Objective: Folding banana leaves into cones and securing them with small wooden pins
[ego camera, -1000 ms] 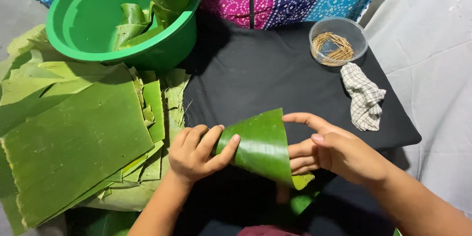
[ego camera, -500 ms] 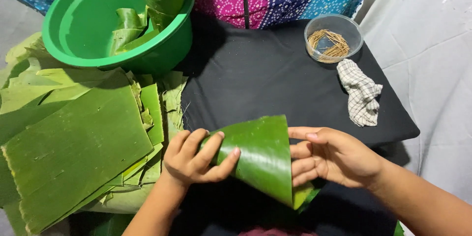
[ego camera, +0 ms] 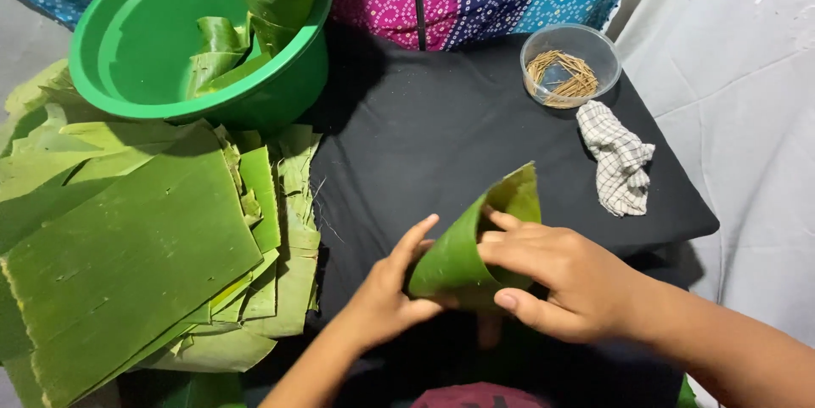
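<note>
A banana leaf piece (ego camera: 467, 242), held flat and wide a moment ago, is now rolled into a cone above the black-clothed worktop (ego camera: 441, 136). It is gripped by both hands: the left hand (ego camera: 386, 298) at its narrow end, the right hand (ego camera: 564, 276) wrapped over its side, fingers inside the mouth. Stacked leaves (ego camera: 136, 247) crowd the left; bare cloth lies ahead, before a green basin (ego camera: 119, 34), a bowl of sticks (ego camera: 569, 64) and a checked rag (ego camera: 620, 162).

- The leaf cone (ego camera: 463, 251) was green.
- The basin (ego camera: 127, 51) was bright green.
- The table (ego camera: 441, 132) cover was black.
- The cloth (ego camera: 618, 157) was white with grey checks.
- The bowl (ego camera: 567, 64) was clear, its sticks tan.
</note>
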